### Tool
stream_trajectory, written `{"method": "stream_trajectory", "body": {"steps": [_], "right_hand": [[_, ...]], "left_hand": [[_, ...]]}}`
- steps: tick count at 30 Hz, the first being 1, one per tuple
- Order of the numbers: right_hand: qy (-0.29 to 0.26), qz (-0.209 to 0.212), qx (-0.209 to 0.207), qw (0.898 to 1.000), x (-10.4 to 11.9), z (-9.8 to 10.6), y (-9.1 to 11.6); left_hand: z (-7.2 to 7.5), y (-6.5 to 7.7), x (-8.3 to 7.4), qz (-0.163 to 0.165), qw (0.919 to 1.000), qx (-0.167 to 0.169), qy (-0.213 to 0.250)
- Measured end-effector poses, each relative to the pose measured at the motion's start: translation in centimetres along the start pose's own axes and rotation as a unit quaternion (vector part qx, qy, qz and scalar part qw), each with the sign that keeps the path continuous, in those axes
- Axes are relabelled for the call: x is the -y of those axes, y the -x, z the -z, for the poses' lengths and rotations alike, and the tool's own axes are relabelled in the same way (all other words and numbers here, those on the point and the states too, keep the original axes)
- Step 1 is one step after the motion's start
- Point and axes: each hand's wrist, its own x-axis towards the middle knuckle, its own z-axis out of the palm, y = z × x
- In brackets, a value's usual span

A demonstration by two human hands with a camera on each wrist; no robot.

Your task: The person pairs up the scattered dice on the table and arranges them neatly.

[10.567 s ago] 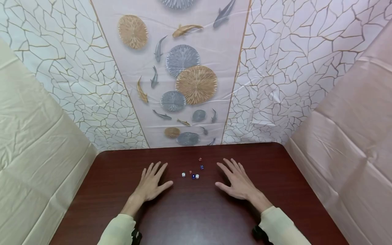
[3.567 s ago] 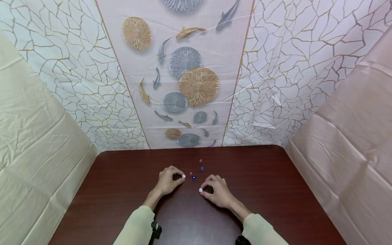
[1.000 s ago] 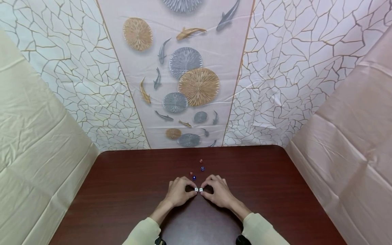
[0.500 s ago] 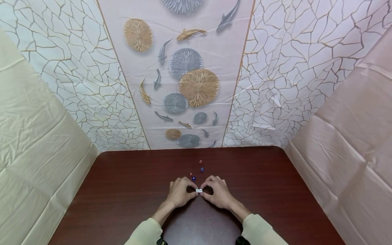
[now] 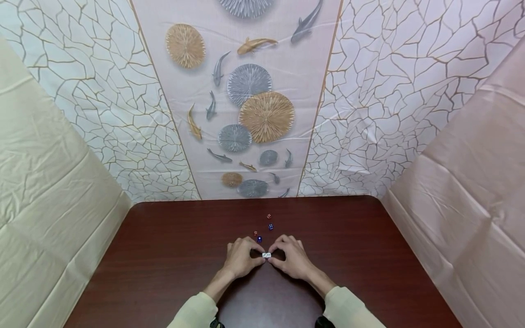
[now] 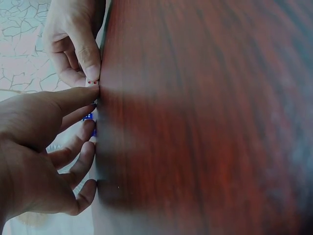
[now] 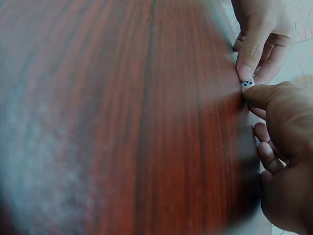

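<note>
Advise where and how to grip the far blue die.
Probably pinch the far blue die by its near and far faces, right hand, once emptied, from the right: the cube sits flat, with no die on its right and the far red die apart beyond.

A white die (image 5: 264, 255) sits side-on against a second white die (image 5: 269, 255) on the reddish-brown tabletop (image 5: 172, 246)

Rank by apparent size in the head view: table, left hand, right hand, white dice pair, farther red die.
Table
Left hand and right hand: too alike to rank
White dice pair
Farther red die
</note>
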Motion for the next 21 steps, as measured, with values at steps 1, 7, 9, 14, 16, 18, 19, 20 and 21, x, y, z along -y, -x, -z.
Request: {"method": "stream_trajectory", "body": {"steps": [1,7,9,14,16,18,19,20,21], "right_hand": [[0.000,0.000,0.000,1.000,0.00,0.00,0.01],[-0.003,-0.003,0.000,1.000,-0.01,-0.01,0.00],[-0.003,-0.004,0.000,1.000,-0.02,-0.01,-0.01],[-0.002,-0.002,-0.002,1.000,0.01,0.03,0.00],[-0.002,-0.001,0.000,1.000,-0.01,0.08,0.00],[-0.005,0.000,0.004,1.000,-0.01,0.16,-0.01],[-0.008,-0.001,0.006,1.000,-0.06,0.21,0.00],[-0.013,-0.001,0.009,1.000,-0.10,0.29,0.00],[-0.020,-0.003,0.011,1.000,-0.14,0.39,0.00]], "left_hand": [[0.01,0.01,0.00,0.000,1.0000,0.000,0.000],[0.22,0.10,-0.13,0.001,1.0000,0.003,0.005],[0.30,0.11,-0.17,0.000,1.0000,0.003,0.004],[0.30,0.14,-0.26,-0.001,1.0000,0.003,0.003],[0.28,0.15,-0.25,-0.001,1.0000,0.002,0.003],[0.25,0.12,-0.18,-0.001,1.0000,0.000,0.004],[0.24,0.12,-0.16,-0.001,1.0000,0.000,0.004],[0.23,0.12,-0.16,-0.001,1.0000,-0.001,0.005],[0.21,0.13,-0.18,-0.001,1.0000,-0.001,0.004]]}}
